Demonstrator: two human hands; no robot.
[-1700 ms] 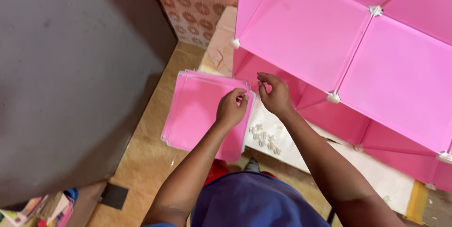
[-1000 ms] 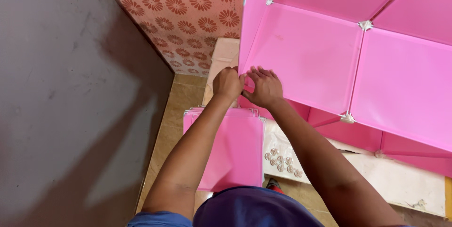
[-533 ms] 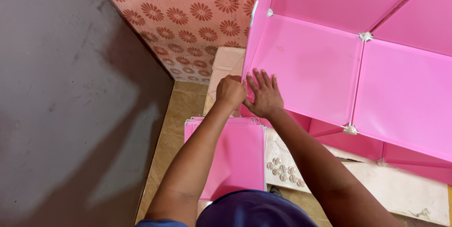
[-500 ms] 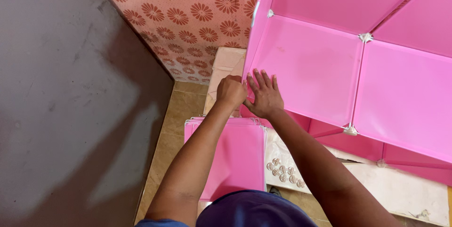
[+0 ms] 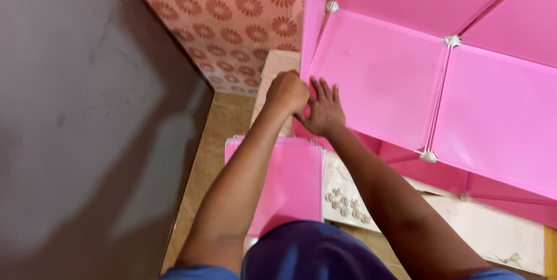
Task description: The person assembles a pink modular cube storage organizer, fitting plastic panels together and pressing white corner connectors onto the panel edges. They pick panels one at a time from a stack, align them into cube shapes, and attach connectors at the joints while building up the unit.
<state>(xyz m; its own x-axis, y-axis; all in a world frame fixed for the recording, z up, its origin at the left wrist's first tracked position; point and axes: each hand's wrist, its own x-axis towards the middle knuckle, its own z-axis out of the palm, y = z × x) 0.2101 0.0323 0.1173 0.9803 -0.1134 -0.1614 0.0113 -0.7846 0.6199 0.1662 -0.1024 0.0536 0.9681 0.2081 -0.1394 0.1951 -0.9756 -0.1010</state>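
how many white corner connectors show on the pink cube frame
3: top left connector, upper middle connector, lower middle connector. The hands may hide another at the lower left corner.

The left hand (image 5: 286,91) and right hand (image 5: 322,109) meet at the lower left corner of the pink cabinet (image 5: 377,77), covering the joint there; whatever is pinched between them cannot be seen. The forearms hide part of the stacked pink panels (image 5: 287,181). The small connectors (image 5: 347,204) are too small to make out. The cabinet is cut by the top and right edges.
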